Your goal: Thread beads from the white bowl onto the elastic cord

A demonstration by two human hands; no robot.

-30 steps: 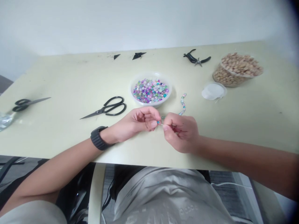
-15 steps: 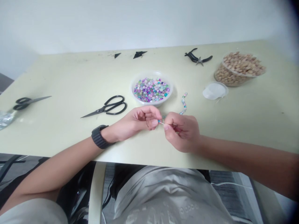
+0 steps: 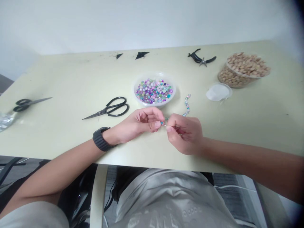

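Between the thumb and a fingertip of my left hand (image 3: pixel 144 123) is pinched a small teal bead (image 3: pixel 161 123). My right hand (image 3: pixel 185 133) is closed on a thin pale string (image 3: pixel 164 125), whose end meets the bead; whether it has passed through the hole is too small to tell. A strand of threaded beads (image 3: pixel 186 106) in blue, pink and clear tones lies curved on the table, running behind my right hand. Just beyond my hands stands a white bowl (image 3: pixel 174 91) filled with loose purple, green, teal and clear beads.
Black-handled scissors (image 3: pixel 111 109) lie left of the bowl; another pair (image 3: pixel 29 103) lies far left beside a clear plastic bag (image 3: pixel 6 122). Pliers (image 3: pixel 200 58) sit at the back. A tub of nuts or beans (image 3: pixel 244 71) and a white disc-like piece (image 3: pixel 218 92) are right.
Almost nothing differs. The bead shows slightly more at my left fingertips, and both hands keep nearly the same place.
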